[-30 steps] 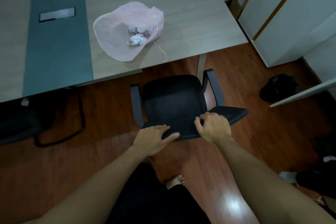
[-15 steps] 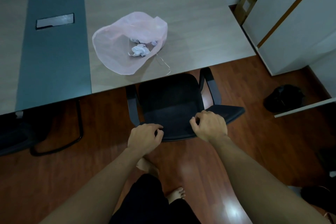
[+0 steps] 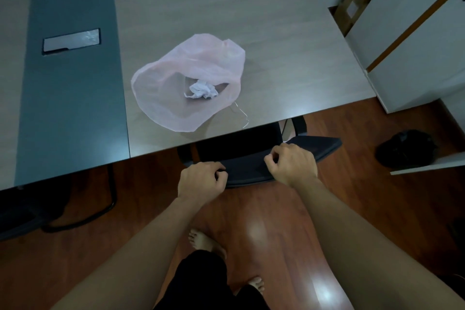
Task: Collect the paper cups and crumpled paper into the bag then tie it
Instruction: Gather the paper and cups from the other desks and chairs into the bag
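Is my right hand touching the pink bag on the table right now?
Apart. The head view shows the right hand curled on the chair back, with bare table between it and the pink bag.

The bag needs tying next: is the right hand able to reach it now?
Probably, once it lets go: the right hand grips the chair back, with the bag just beyond on the table, unobstructed.

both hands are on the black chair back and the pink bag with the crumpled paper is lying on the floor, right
No. The head view shows the pink bag with the crumpled paper lying on the table, not the floor. The left hand and right hand are on the black chair back.
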